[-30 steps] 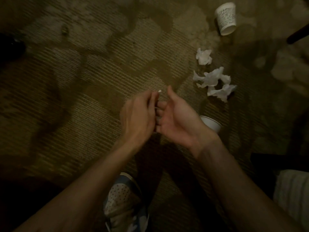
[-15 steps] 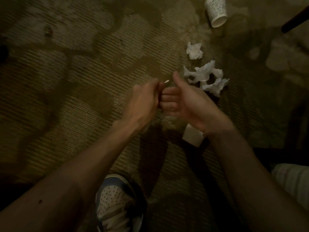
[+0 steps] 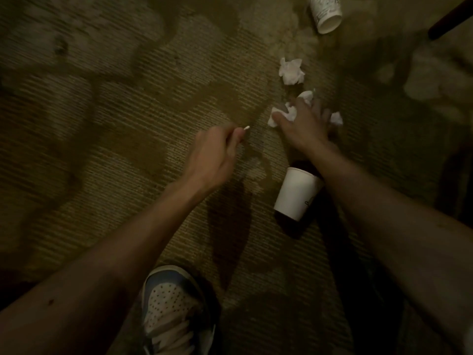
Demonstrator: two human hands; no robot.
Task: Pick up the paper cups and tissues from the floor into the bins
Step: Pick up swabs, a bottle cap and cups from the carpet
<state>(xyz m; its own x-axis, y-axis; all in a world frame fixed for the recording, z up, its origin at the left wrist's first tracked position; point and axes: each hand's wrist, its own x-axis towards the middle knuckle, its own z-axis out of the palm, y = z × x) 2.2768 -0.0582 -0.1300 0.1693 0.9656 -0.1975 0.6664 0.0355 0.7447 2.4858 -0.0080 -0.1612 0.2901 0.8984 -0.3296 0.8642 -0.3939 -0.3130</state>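
Tissues in a crumpled clump [image 3: 291,114] are lying on the carpeted floor [image 3: 128,124], directly under the right hand [image 3: 304,124], which is reaching palm-down and curling thumb and fingers round them; blur is hiding how firm the hold is. Another tissue ball [image 3: 291,71] is sitting just beyond those fingertips, so the right hand is far nearer to it than the left. The left hand [image 3: 215,152] is hovering off to the side, pinching a thin white-tipped stick [image 3: 246,128]. One paper cup [image 3: 297,193] is lying on its side beside the right forearm, its long axis running roughly along the arm. A second cup [image 3: 327,14] is lying well beyond. No bin is showing.
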